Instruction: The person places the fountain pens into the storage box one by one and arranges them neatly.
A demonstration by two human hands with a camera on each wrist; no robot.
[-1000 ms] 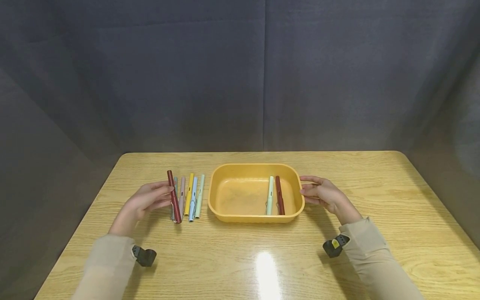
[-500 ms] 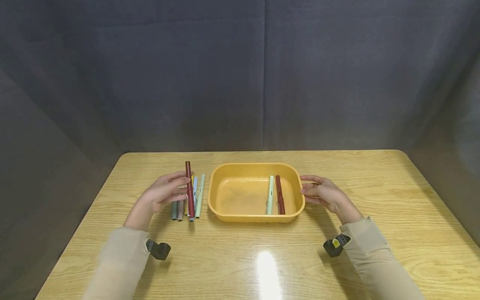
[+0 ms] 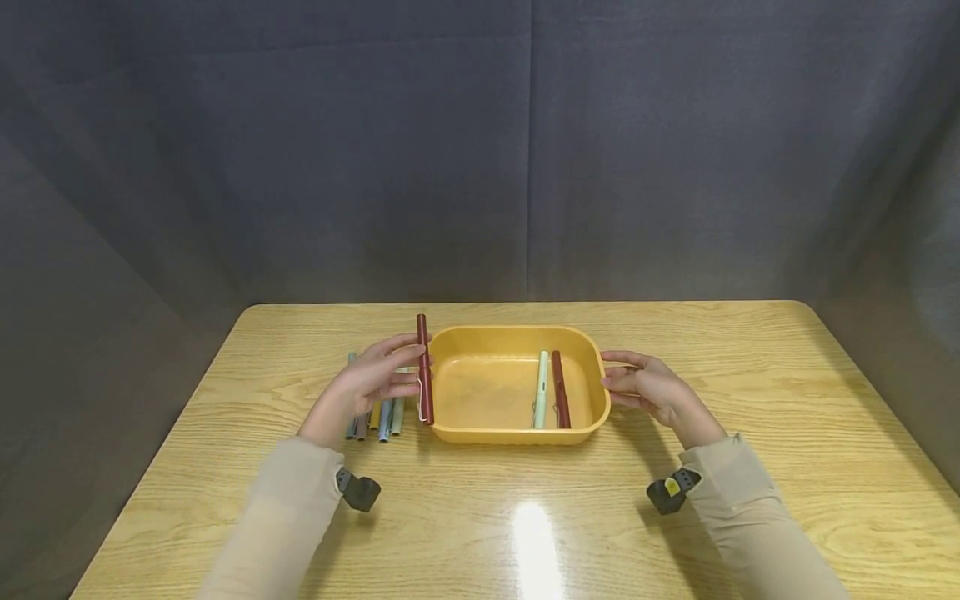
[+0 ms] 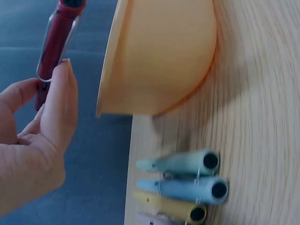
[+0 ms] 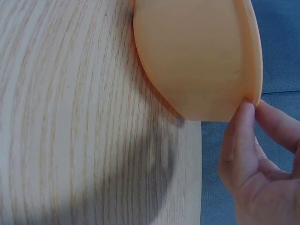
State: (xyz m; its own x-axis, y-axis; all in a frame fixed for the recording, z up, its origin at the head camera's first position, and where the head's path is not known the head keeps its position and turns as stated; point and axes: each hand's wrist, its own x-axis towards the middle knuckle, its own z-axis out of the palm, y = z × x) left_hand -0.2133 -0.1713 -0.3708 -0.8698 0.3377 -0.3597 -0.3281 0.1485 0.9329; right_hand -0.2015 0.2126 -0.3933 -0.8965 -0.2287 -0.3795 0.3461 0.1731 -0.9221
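My left hand (image 3: 372, 378) pinches a dark red pen (image 3: 425, 375) between thumb and fingers, holding it upright over the left rim of the yellow tray (image 3: 487, 435). Its wire clip shows in the left wrist view, where the pen (image 4: 55, 44) is partly cut off by the frame. My right hand (image 3: 651, 390) holds the tray's right rim, thumb and finger at the edge of the tray (image 5: 197, 56) in the right wrist view. Inside the tray's right half lie a pale green pen (image 3: 541, 392) and another dark red pen (image 3: 560, 392), side by side.
Left of the tray lie several pens, partly hidden by my left hand; a light blue pen (image 4: 187, 189), a green pen (image 4: 183, 162) and a yellow pen (image 4: 173, 206) show among them. The wooden table (image 3: 450, 517) backs onto a dark curtain (image 3: 375, 167).
My left hand has carried the dark red pen rightward from above the loose pens to the tray's left rim. The right hand and the tray have stayed in place.
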